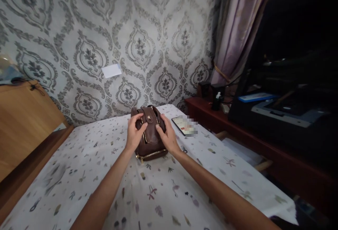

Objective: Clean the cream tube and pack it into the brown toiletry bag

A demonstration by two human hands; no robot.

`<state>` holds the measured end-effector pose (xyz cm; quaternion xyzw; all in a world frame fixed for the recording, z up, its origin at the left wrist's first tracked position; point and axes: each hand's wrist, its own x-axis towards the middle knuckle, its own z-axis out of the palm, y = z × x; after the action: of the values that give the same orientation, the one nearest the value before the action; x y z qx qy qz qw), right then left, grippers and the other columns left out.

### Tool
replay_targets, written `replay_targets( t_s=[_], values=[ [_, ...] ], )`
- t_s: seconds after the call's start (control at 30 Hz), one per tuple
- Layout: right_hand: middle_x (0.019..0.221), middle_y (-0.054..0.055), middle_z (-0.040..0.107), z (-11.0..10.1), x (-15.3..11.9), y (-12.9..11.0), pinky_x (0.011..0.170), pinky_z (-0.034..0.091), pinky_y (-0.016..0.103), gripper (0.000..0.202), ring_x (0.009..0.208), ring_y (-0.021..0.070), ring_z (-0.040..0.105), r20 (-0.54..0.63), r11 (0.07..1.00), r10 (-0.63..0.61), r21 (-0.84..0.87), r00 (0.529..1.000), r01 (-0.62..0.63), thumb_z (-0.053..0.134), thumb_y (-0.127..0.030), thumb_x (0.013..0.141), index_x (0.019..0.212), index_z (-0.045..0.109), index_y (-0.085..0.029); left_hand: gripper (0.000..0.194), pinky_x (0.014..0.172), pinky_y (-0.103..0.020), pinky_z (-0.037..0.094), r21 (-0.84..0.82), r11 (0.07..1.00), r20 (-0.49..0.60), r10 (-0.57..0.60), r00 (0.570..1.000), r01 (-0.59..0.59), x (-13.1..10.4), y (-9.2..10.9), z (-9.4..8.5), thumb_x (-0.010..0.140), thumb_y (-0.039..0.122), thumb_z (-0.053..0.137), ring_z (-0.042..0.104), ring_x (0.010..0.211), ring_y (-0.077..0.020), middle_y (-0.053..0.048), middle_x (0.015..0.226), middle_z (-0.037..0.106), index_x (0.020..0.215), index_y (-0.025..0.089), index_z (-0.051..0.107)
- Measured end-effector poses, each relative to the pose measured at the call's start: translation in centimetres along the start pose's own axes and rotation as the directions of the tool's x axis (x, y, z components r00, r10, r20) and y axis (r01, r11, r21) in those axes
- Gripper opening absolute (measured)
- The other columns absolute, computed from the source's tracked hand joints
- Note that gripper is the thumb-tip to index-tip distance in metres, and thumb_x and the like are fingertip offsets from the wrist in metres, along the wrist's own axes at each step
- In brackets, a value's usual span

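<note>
A brown leather bag (152,131) with gold zippers and a round gold clasp on its flap lies on the patterned white sheet (92,159). My left hand (135,131) grips its left side, thumb and fingers on the edge of the front pocket beside the flap. On the right side of the bag, my right hand (168,134) holds it with the thumb on the front and the fingers along the outer side. The front pocket's zipper looks partly open near both thumbs. A phone (182,126) lies on the sheet to the right of the bag.
A wooden panel (29,117) stands at the left, against the patterned wall (142,47). On the right are a dark red desk (208,117) with a small bottle (217,101), a large black screen (285,64) and a purple curtain (235,29).
</note>
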<state>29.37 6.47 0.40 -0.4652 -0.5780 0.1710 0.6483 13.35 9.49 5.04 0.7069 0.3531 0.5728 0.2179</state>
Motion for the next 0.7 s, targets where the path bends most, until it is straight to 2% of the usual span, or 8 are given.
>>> replay_targets(
  t_s=[0.07,0.13,0.23,0.43,0.53,0.7],
  values=[
    [0.154,0.011,0.043,0.1,0.2,0.2,0.122,0.025,0.048,0.058,0.144,0.0259,0.037,0.0,1.0,-0.005,-0.008,1.0,0.005,0.051,-0.05,0.094,0.144,0.046,-0.022,0.04,0.11,-0.042,0.037,0.062,0.998,-0.056,0.012,0.998,-0.008,-0.3,-0.4,0.1,0.083,0.036,0.067,0.052,0.121,-0.0252,-0.008,0.12,0.058,0.121,0.025,0.06],
    [0.154,0.012,0.044,0.2,0.6,0.4,0.122,0.026,0.049,0.057,0.144,0.026,0.038,-0.002,1.0,0.0,-0.008,1.0,0.0,0.051,-0.05,0.094,0.143,0.048,-0.022,0.049,0.114,-0.043,0.034,0.047,0.999,-0.094,-0.018,0.995,0.023,-0.7,-0.9,0.3,0.085,0.04,0.065,0.046,0.13,-0.0257,-0.01,0.13,0.052,0.13,0.026,0.053],
    [0.15,0.013,0.048,0.5,1.1,0.4,0.12,0.028,0.048,0.053,0.141,0.0262,0.042,0.023,1.0,-0.023,-0.015,0.999,0.024,0.052,-0.05,0.093,0.138,0.053,-0.021,0.054,0.118,-0.043,0.03,0.012,0.996,-0.091,-0.087,0.992,0.088,-0.9,-1.5,0.7,0.088,0.044,0.061,0.039,0.138,-0.0255,-0.011,0.142,0.044,0.137,0.027,0.045],
    [0.128,0.011,0.065,0.3,3.2,1.0,0.113,0.038,0.046,0.037,0.124,0.0239,0.056,0.026,0.995,-0.095,0.024,0.995,0.094,0.047,-0.045,0.096,0.119,0.067,-0.023,0.051,0.119,-0.044,0.028,0.015,0.996,-0.074,-0.091,0.993,0.092,-0.8,-1.7,0.9,0.088,0.044,0.06,0.04,0.137,-0.0246,-0.011,0.141,0.046,0.135,0.025,0.048],
    [0.131,0.008,0.065,0.3,5.7,2.0,0.115,0.035,0.045,0.035,0.127,0.0233,0.055,0.083,0.994,-0.089,0.067,0.993,0.083,0.048,-0.035,0.092,0.119,0.069,-0.024,0.048,0.119,-0.043,0.027,-0.007,0.993,-0.071,-0.114,0.991,0.114,0.1,-2.2,0.6,0.09,0.044,0.058,0.04,0.138,-0.0235,-0.009,0.143,0.047,0.133,0.026,0.05],
    [0.14,0.006,0.062,0.7,9.9,3.1,0.118,0.033,0.045,0.049,0.133,0.022,0.052,0.262,0.997,0.064,0.026,0.963,-0.074,0.05,-0.02,0.08,0.126,0.067,-0.024,0.039,0.117,-0.043,0.028,-0.051,0.968,0.007,-0.248,0.969,0.248,3.6,-4.5,-0.3,0.087,0.03,0.055,0.045,0.135,-0.0238,-0.009,0.14,0.054,0.125,0.024,0.059]
  ],
)
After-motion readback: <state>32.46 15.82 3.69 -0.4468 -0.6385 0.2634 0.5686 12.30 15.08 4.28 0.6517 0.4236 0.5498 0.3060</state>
